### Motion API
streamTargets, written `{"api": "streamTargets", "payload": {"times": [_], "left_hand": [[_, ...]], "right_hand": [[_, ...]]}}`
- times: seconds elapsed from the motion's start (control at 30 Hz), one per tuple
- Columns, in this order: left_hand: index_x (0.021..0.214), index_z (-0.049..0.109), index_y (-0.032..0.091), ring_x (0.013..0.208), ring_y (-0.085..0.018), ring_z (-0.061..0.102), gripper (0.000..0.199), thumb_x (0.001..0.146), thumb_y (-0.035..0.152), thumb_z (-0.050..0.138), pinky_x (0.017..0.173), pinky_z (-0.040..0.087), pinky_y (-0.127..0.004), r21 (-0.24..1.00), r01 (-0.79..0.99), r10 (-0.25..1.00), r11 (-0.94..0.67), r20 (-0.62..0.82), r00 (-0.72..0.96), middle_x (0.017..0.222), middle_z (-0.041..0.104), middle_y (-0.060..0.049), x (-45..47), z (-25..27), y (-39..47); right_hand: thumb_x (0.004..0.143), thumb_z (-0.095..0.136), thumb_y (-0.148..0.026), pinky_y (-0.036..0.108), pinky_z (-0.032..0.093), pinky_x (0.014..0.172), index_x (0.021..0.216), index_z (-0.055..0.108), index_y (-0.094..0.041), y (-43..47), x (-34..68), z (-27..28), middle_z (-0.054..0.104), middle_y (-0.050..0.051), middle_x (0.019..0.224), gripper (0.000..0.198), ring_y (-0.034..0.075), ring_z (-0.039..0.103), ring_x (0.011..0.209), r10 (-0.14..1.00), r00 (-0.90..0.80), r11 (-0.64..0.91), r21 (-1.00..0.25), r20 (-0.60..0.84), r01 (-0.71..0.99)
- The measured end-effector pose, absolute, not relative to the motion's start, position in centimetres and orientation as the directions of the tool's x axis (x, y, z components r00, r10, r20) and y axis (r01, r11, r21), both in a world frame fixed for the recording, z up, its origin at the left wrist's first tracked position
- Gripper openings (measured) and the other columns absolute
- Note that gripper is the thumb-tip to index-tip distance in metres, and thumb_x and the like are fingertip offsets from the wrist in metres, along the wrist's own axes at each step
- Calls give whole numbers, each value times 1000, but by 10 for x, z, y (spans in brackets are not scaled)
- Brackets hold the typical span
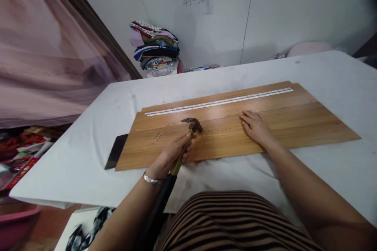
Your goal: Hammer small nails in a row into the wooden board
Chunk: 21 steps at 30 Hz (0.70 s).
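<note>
My left hand [176, 148] is closed around the handle of a claw hammer [193, 125], gripping it high up near the head. The hammer's head hangs over or rests on a wooden board [229, 147], at the left end of a row of small dark dots; I cannot tell whether it touches. My right hand [255, 127] lies flat on the board, fingers stretched out, just past the row's right end. Several loose nails [157, 137] lie on the board's left part. Two white strips with markings [219, 102] run along the board's far side.
The board lies on a white-covered table [85, 137]. A dark flat object [116, 151] sticks out beneath its left end. Folded clothes [157, 47] are stacked beyond the table, against the wall. A pink curtain [55, 47] hangs at left, above a pink basin [17, 225] on the floor.
</note>
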<state>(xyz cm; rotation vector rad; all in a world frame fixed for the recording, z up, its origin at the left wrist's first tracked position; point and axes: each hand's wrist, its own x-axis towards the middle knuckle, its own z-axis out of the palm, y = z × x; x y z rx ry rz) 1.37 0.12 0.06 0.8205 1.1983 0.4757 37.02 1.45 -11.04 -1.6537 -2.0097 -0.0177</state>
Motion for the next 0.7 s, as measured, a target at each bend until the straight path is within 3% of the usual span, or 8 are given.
{"api": "streamTargets", "payload": {"times": [0.7], "left_hand": [[119,57,18,38,-5,36,52,92,62,65,36,27,-17,792,65,729,606,-587,351,62,45,9,13,-4,1]], "right_hand": [[99,45,-24,58,48,112,121,77,-19,14,369,-110,71,15,139,39,34,64,131,898,-107,260,-318,426,912]]}}
